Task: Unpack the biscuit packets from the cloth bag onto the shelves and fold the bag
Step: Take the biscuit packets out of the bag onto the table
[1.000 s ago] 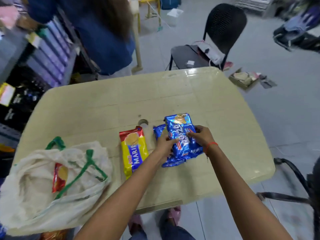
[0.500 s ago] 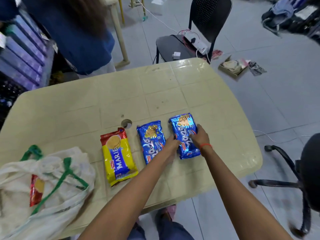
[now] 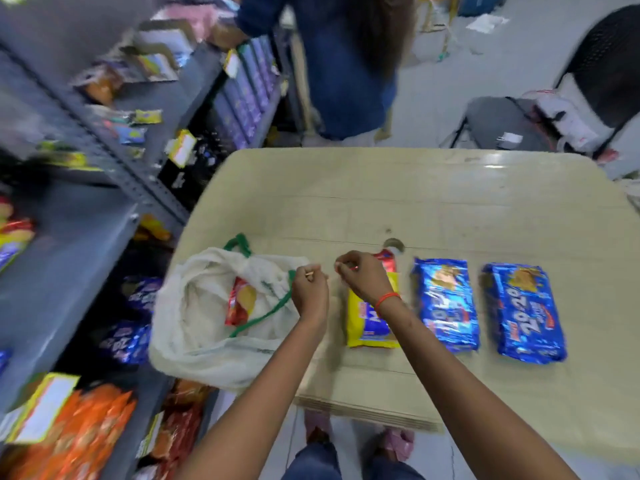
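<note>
— Where are the packets?
— One red packet (image 3: 240,301) lies inside the white cloth bag with green handles (image 3: 204,327); a yellow one (image 3: 372,323) and two blue ones (image 3: 446,304) (image 3: 523,311) lie on the beige surface (image 3: 450,202).
— The hands?
— The left hand (image 3: 310,292) and right hand (image 3: 363,278), loosely curled and empty, hover beside the bag; grey shelves (image 3: 86,216) stand left.

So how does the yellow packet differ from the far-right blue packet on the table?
The yellow packet has a red top end and yellow body; the far-right blue packet is blue all over with "20-20" lettering. The yellow packet is partly covered by the right hand and lies nearest the cloth bag; the blue packet lies fully exposed and farthest from it. Both lie flat on the table.
</note>
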Motion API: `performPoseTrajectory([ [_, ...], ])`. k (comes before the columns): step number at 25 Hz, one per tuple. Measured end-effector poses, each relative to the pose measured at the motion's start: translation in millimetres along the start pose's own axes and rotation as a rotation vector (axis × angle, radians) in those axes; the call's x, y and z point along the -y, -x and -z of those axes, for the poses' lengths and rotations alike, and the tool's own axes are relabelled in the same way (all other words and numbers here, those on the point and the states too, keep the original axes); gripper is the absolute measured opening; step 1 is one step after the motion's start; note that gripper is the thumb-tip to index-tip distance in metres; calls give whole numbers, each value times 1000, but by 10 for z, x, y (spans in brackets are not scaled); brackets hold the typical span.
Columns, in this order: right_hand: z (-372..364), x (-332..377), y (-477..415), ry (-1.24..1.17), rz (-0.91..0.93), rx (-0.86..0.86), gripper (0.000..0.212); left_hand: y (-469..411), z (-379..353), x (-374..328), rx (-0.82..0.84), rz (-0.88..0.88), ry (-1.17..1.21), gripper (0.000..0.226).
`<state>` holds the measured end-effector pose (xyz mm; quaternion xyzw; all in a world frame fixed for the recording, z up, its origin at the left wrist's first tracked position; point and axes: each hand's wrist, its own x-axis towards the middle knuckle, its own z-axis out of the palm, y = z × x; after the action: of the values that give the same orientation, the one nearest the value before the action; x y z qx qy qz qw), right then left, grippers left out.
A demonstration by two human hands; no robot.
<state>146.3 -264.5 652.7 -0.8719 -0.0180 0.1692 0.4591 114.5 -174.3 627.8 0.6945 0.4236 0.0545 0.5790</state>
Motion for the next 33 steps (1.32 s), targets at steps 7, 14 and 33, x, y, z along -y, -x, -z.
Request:
performPoseTrajectory([
  [7,-1523,815,27,273,288,315,28,-796,1336,455,-249,107,-135,29],
  [14,-1778,390,-173,956,236,244,59,-1212,1588,603,66,170,-513,25],
  [33,-895,734,-463,-431,128,266,37,-1130,1849,-826,253,-499,-114,31],
])
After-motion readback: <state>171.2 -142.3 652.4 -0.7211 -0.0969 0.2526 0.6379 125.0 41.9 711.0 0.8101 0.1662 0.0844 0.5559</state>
